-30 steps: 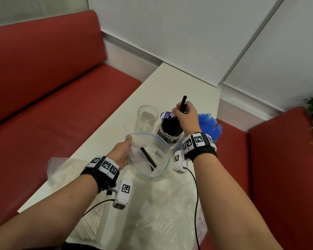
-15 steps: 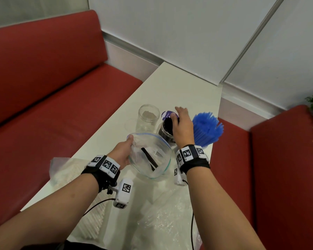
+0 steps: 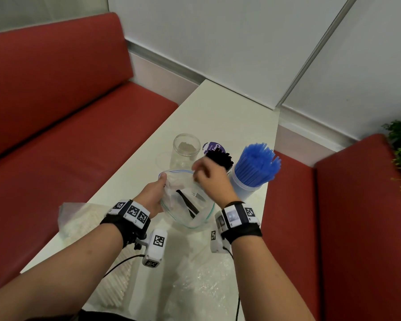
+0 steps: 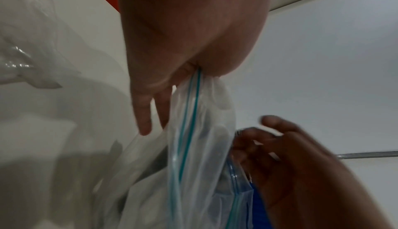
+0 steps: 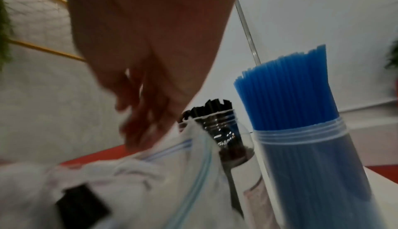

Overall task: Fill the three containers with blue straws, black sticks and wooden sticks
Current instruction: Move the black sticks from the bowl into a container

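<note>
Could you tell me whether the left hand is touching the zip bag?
Touching. The left wrist view shows the left hand pinching the zip bag at its blue seal strip, fingers against the plastic.

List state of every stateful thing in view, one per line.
zip bag: mouth open, black sticks left inside
left hand: grips bag rim
right hand: over bag mouth, blurred, holds nothing visible
black-stick jar: lidless, full
blue-straw container: lidless, full
clear jar: lidless, no sticks
</note>
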